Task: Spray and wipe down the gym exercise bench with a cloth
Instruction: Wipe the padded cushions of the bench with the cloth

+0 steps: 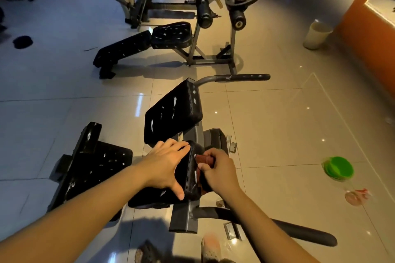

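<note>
The left forearm (85,209) reaches in from the bottom corner, beside a separate black pad (96,162) that has pale scuffs on it. The left hand (168,164) lies flat on top of the bench's seat pad (187,174), fingers straight and thumb spread, steadying it. Just right of it, a reddish-brown cloth (204,160) is pressed against the pad's side edge. It is bunched in the right hand (220,172), whose fingers curl round it. Farther right, on the floor, lie a green disc (338,168) and a blurred clear object with red parts (355,196), possibly the sprayer. Wiping looks to be under way on the seat's side. Whether the raised back pad (173,113) has been wiped cannot be told.
</note>
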